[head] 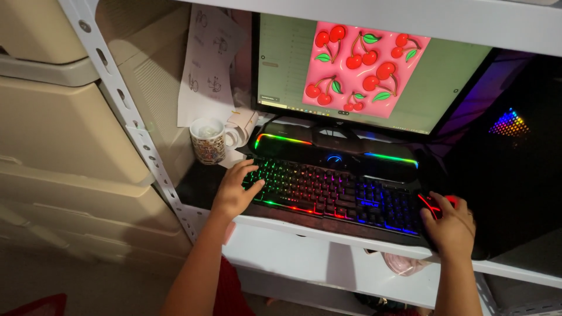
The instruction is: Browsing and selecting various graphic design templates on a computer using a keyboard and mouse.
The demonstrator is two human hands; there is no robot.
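While the head view looks down past a white perforated shelf upright, the far left holds stacked beige plastic drawers, closed. Next to the right, sheets of paper with small line sketches hang against the wall, above a patterned mug standing on the shelf just left of the keyboard.

The left hand rests on the left end of the rainbow-backlit keyboard, fingers spread and curved over the keys, gripping nothing. The keyboard lies along the front of the white shelf board, in front of a glowing light bar at the foot of the monitor, whose screen shows a pink picture of red cherries with green leaves on a pale green ground.

The right hand is cupped over a red-lit mouse just off the keyboard's right end, grasping it from above. Beyond it stands a dark computer case with a small patch of coloured lights.

I judge the step in hand to be working the computer, one hand keying and one pointing; a further move would call only for small finger presses and a light slide of the mouse
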